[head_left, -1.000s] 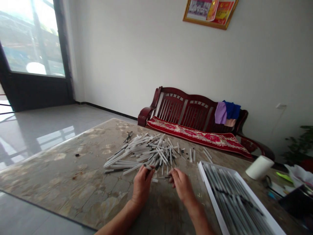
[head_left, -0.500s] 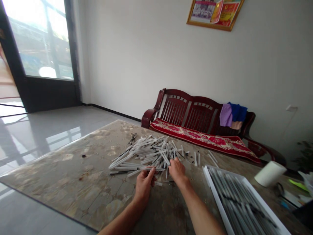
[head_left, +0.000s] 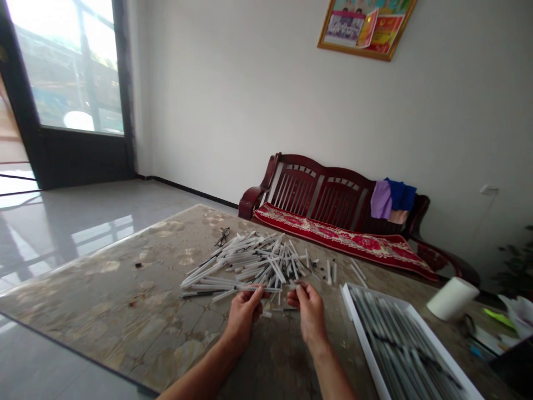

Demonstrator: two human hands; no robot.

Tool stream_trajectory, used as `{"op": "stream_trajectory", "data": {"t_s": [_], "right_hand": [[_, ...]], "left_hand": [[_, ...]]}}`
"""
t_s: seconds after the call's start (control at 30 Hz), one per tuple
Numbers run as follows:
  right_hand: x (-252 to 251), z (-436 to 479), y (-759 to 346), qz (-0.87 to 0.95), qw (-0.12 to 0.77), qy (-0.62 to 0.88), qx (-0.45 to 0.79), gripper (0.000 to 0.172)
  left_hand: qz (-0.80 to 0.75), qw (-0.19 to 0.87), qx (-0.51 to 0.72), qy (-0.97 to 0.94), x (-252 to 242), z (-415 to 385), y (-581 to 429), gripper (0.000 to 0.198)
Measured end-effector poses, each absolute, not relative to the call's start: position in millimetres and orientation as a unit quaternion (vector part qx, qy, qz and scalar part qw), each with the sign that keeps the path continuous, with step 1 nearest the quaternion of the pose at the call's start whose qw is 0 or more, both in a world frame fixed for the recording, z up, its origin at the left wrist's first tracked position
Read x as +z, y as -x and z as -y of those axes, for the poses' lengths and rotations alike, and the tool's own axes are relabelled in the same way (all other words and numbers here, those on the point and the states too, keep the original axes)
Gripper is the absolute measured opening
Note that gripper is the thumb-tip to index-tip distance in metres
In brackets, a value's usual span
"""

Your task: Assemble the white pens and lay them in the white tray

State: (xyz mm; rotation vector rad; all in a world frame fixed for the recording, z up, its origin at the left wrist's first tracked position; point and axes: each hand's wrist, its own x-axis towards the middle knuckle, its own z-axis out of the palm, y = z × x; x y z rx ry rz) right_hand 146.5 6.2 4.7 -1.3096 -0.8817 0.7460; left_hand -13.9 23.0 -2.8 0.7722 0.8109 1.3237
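And here we were at the stone-topped table (head_left: 125, 278), with a heap of white pen tubes (head_left: 254, 264) lying in a loose crisscross right in the middle of the action! The left hand (head_left: 244, 319) sat just in front of the heap, its fingers (head_left: 259, 290) pinching a long white tube (head_left: 258, 289) that lay nearly level across the heap's near edge. The right hand (head_left: 310, 318) was beside it, also at the heap's near edge, with its thumb and fingertips (head_left: 297, 286) pressed together in a tight pinch; whether anything thin sat between them was too small to tell. A dark-tipped pen (head_left: 285, 309) lay loose on the table just in front of the heap, between the two hands. Beyond the heap sat a pair of black-framed glasses (head_left: 222, 237), and to the right of the heap was a white tray (head_left: 361, 344) packed with pens lying side by side. Further right of the heap stood a white paper roll (head_left: 452, 298), and behind the heap ran a dark red wooden bench (head_left: 316, 189) with a red patterned cushion (head_left: 345, 239).
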Motion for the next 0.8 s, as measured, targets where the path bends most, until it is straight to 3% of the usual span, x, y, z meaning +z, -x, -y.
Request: {"op": "stream_trajectory", "data": {"t_s": [0.1, 0.27, 0.63, 0.8], "right_hand": [[4, 4, -132, 0.336, 0.690, 0.527, 0.366, 0.043], [4, 7, -125, 0.338, 0.691, 0.522, 0.368, 0.038], [5, 12, -128, 0.471, 0.621, 0.560, 0.282, 0.031], [6, 15, -131, 0.476, 0.579, 0.577, 0.324, 0.031]], "left_hand": [[-0.353, 0.647, 0.580, -0.345, -5, -23, 13, 0.046], [-0.353, 0.644, 0.585, -0.344, -3, -22, 13, 0.043], [-0.362, 0.649, 0.568, -0.355, -1, -22, 14, 0.046], [-0.360, 0.646, 0.568, -0.361, -4, -20, 15, 0.047]]}}
